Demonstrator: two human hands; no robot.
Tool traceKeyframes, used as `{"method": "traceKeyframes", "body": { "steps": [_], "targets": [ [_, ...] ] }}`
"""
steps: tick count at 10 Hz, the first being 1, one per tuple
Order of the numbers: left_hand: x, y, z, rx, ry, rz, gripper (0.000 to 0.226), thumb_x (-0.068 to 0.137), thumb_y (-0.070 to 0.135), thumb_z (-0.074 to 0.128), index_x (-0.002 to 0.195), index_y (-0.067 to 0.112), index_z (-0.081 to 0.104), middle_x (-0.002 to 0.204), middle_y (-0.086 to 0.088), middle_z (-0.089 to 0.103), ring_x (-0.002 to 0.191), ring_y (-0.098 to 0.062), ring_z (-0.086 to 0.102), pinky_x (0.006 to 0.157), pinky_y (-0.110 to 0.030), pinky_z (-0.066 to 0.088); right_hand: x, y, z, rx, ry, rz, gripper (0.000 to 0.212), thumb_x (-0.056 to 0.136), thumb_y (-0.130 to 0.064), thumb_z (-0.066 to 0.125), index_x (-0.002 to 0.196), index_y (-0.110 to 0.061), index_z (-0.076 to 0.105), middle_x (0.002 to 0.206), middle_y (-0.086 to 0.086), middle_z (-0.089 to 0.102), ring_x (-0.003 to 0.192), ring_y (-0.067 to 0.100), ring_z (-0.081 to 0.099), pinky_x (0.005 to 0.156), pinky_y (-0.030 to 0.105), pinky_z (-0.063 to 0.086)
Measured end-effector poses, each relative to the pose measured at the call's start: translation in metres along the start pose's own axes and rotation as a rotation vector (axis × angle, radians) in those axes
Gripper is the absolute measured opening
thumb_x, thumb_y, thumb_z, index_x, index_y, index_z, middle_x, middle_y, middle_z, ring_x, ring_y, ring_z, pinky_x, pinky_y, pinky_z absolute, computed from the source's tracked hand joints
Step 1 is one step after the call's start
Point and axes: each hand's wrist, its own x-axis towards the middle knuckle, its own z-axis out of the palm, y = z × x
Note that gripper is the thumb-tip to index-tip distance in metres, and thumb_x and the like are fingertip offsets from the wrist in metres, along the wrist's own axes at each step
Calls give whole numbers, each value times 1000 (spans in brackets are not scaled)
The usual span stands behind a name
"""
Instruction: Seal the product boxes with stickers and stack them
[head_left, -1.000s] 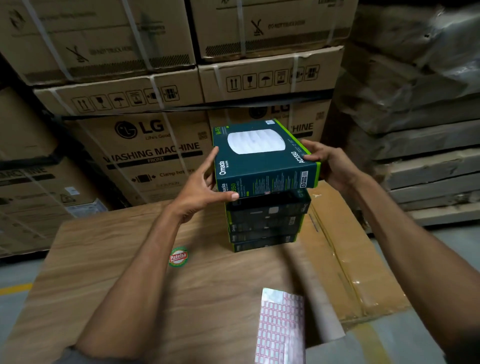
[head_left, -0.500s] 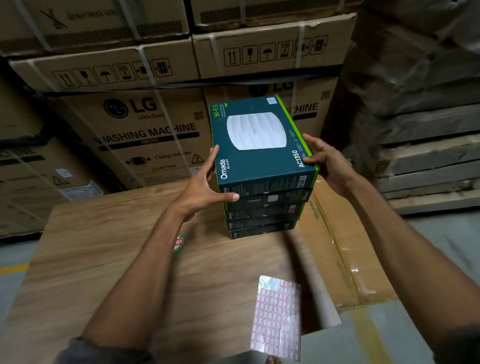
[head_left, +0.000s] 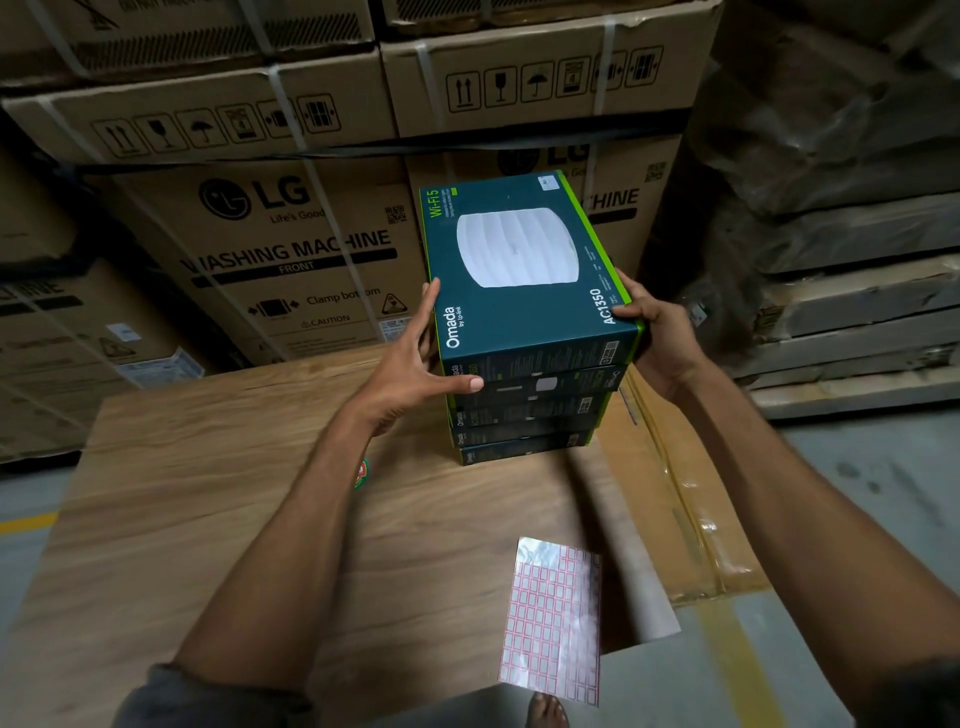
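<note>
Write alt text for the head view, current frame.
A person's left hand and right hand hold a teal Omada box at the top of a stack of matching boxes on a wooden table. A sheet of red-bordered stickers lies nearer the camera; LG washing machine cartons stand behind.

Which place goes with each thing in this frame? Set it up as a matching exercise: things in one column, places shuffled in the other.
Things
1. top Omada box
2. sticker sheet
3. round sticker
4. LG carton

Places
A. standing behind the table
B. lying at the table's near edge
C. on the stack, held between the left hand and the right hand
D. on the table, partly hidden by the left forearm

Pairs: 1-C, 2-B, 3-D, 4-A
</note>
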Motion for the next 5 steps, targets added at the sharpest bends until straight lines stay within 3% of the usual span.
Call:
{"method": "traceKeyframes", "body": {
  "steps": [2, 3, 4, 5],
  "targets": [
    [0, 0, 1, 3, -5, -24, 137, 62, 23, 102, 156, 64, 11, 175, 14, 4, 160, -9, 18, 129, -50, 26, -7, -9, 2, -7, 36, 15, 75, 81, -14, 52, 155, -27, 46, 135, 7, 70, 119, 34, 65, 90, 34, 52],
    [-7, 4, 5, 17, 41, -34, 135, 64, 20, 101, 158, 61, 13, 175, 10, 15, 159, -10, 22, 129, -49, 24, -16, -17, 13, -176, 112, -21, 66, 88, -15, 55, 154, -25, 48, 130, -3, 70, 114, 22, 67, 80, 23, 53],
    [-26, 11, 11, 66, 123, -24, 126, 72, 8, 95, 161, 53, 17, 171, 7, 27, 155, -15, 32, 125, -54, 33, -42, -20, 35, -413, 354, -184, 51, 103, -12, 57, 152, -23, 48, 143, -5, 58, 121, 10, 59, 89, 26, 57],
    [-39, 12, 6, 130, 171, -10, 121, 78, 2, 89, 163, 50, 18, 175, 9, 13, 156, -18, 28, 122, -56, 37, -56, -18, 43, -564, 503, -322, 46, 101, -17, 63, 145, -28, 53, 145, -4, 58, 127, 8, 53, 98, 34, 53]
  ]
}}
